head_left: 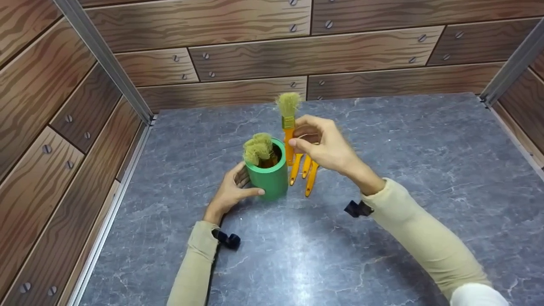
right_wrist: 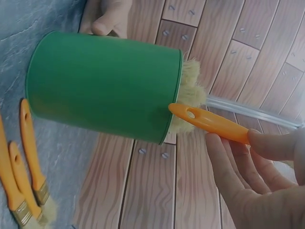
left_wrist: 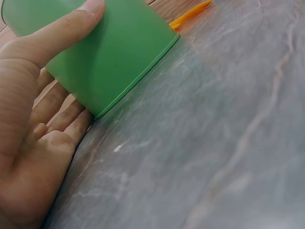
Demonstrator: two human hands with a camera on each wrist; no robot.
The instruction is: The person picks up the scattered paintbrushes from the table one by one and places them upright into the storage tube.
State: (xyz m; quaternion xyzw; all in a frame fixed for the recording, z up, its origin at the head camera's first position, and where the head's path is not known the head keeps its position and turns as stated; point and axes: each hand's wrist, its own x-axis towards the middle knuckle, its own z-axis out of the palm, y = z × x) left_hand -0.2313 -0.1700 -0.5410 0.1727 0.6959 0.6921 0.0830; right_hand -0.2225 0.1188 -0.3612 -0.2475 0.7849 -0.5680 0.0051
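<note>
A green cylindrical container stands upright on the table, with several brushes in it, pale bristles up. My left hand holds its left side, thumb across the front and fingers behind, as the left wrist view also shows. Between the thumb and fingers of my right hand is a paintbrush with an orange handle, bristles upward. Its handle end overlaps the container's rim in the right wrist view. Beneath the right hand lie three more paintbrushes, their bristle ends hidden in the head view.
The grey marbled table has wood-patterned walls at the back and sides. Metal strips run along the table's side edges. A small black device sits at each wrist.
</note>
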